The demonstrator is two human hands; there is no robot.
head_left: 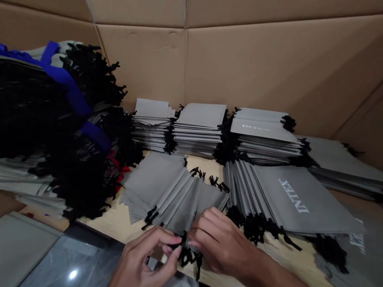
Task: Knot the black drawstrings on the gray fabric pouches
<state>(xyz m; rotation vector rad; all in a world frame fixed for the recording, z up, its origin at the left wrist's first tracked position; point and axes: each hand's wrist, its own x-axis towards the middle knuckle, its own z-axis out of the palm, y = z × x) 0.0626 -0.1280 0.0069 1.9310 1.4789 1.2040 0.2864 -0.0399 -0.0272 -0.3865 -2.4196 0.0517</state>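
Close in front of me, both hands meet over a bunch of black drawstring cord [197, 262] at the edge of a grey drawstring bag. Thumb and forefinger of my left hand [142, 259] pinch the cord from the left. My right hand [221, 241] has its fingers curled against the same spot, closed at the bag's corded edge; its fingertips are partly hidden. Just beyond lies a fanned row of grey drawstring bags [158, 176] with black cord ends. To the right, more bags [293, 195] lean in a row, the front one printed INTEX.
Several stacks of grey bags [198, 116] stand along a cardboard wall [272, 56]. A tall pile of black-corded bags [11, 102] with blue straps [73, 91] rises at left. A shiny grey marbled surface [67, 275] lies at lower left, beside a wooden board [112, 223].
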